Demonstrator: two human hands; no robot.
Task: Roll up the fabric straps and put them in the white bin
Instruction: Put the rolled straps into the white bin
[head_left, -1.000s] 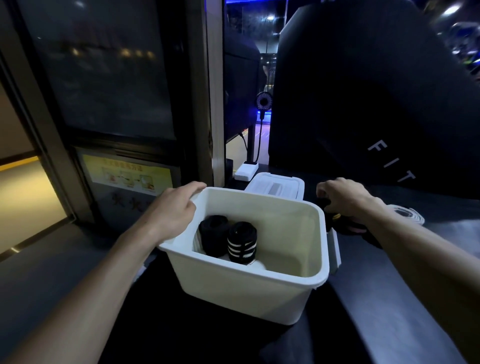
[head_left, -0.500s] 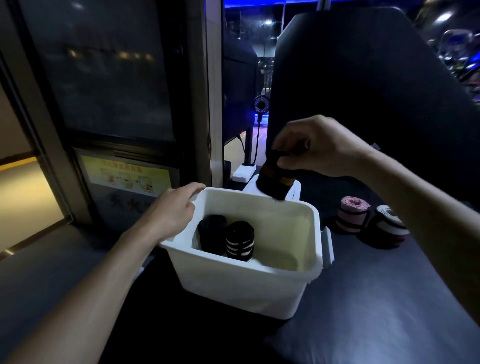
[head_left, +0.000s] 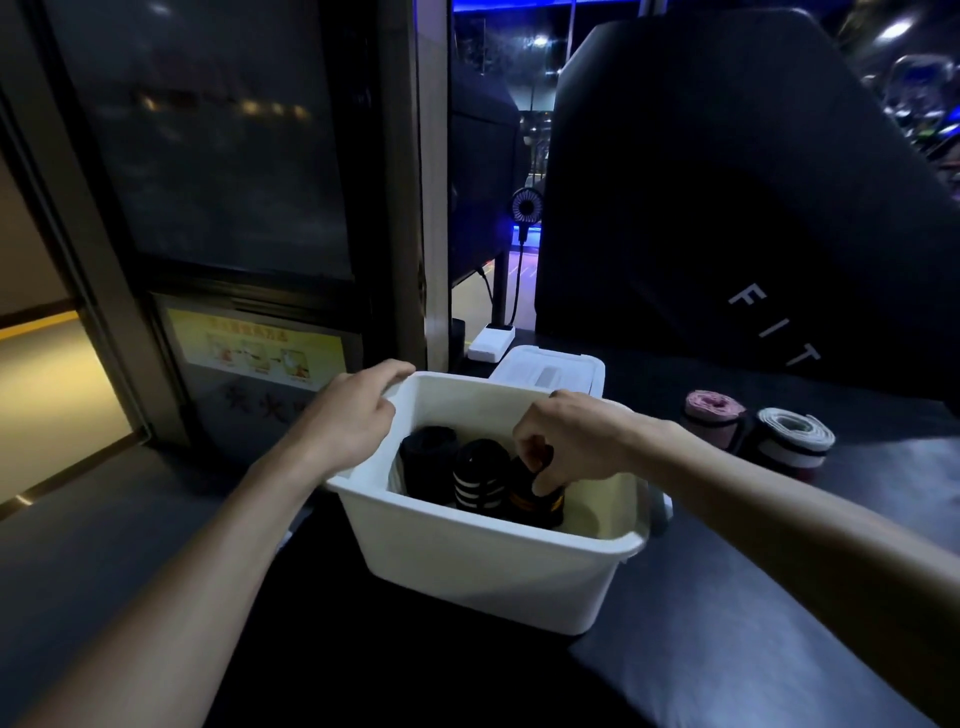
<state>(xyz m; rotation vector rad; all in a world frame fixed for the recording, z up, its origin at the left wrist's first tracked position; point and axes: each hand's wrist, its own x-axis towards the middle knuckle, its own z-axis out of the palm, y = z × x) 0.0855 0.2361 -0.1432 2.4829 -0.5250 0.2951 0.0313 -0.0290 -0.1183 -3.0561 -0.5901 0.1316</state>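
Observation:
A white bin (head_left: 483, 571) stands on a dark bench. Inside it are a plain black roll (head_left: 427, 462), a black roll with white stripes (head_left: 478, 480) and a black roll with orange stripes (head_left: 535, 501), all upright side by side. My right hand (head_left: 571, 441) reaches into the bin and grips the top of the orange-striped roll. My left hand (head_left: 348, 421) holds the bin's far left rim. To the right of the bin, on the bench, stand a pink rolled strap (head_left: 710, 413) and a white and grey rolled strap (head_left: 792, 436).
A white lid or box (head_left: 548, 371) lies just behind the bin, with a white charger (head_left: 491, 343) and a small fan (head_left: 525, 208) beyond. A large black padded backrest (head_left: 727, 182) rises at the right. A glass door and floor lie to the left.
My right hand has lowered the orange-striped roll from above the bin's far rim down into the bin, next to the white-striped roll. The left hand has stayed on the rim.

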